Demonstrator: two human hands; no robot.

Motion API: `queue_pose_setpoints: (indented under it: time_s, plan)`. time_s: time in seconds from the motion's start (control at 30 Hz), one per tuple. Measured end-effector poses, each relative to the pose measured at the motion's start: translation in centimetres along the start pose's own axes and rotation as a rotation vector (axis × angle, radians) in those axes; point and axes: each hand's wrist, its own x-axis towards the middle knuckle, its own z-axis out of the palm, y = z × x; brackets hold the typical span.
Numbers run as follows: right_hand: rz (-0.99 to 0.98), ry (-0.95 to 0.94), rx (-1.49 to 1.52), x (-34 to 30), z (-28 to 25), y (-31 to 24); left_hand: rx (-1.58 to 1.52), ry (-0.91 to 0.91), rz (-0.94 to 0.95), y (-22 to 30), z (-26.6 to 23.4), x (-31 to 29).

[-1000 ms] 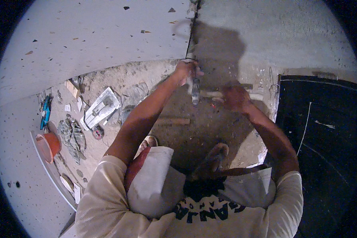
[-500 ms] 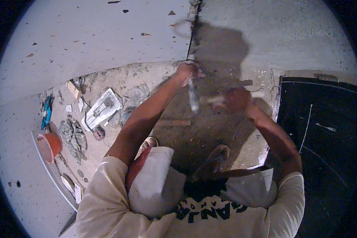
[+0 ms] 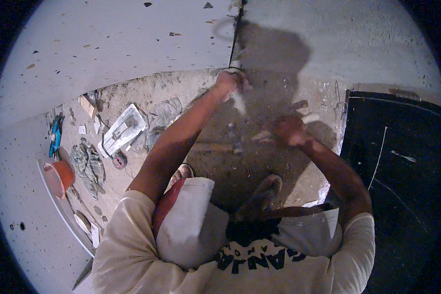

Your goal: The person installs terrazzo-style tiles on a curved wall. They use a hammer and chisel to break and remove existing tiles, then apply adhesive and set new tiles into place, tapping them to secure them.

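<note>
The chisel sits at the foot of the wall, just below a dark vertical groove cut into the plaster. Its long axis runs steeply, with the upper end under the left hand near the groove and the pale lower end slanting down and a little to the right. The left hand is closed around the chisel's upper part. The right hand is wrapped tight on a hammer, whose pale handle lies roughly level, sticking out on both sides of the fist; the head is too blurred to make out. The two hands are apart, the right one lower and to the right. Below them is a dusty floor strewn with rubble, with a second hammer lying on it. To the left lie a grey tray, a crumpled cloth, a blue tool and an orange bucket near the wall. A dark door stands to the right. The person's shadow falls across the wall above the hands. Compared with half a second ago, the right hand and its hammer are a little lower and farther from the chisel, while the left hand keeps its place at the groove.
</note>
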Motion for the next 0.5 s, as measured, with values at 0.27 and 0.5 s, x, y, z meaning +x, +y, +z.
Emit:
queue_pose_setpoints:
  time_s: [0.27, 0.5]
  plan:
    - [0.250, -0.049, -0.056, 1.6, -1.4, 0.2, -0.079, -0.032, 0.009, 0.9, 0.2, -0.9]
    - [0.308, -0.261, -0.075, 2.6, -1.5, 0.8, 0.034, 0.030, 0.008, 1.2, 0.2, -0.6]
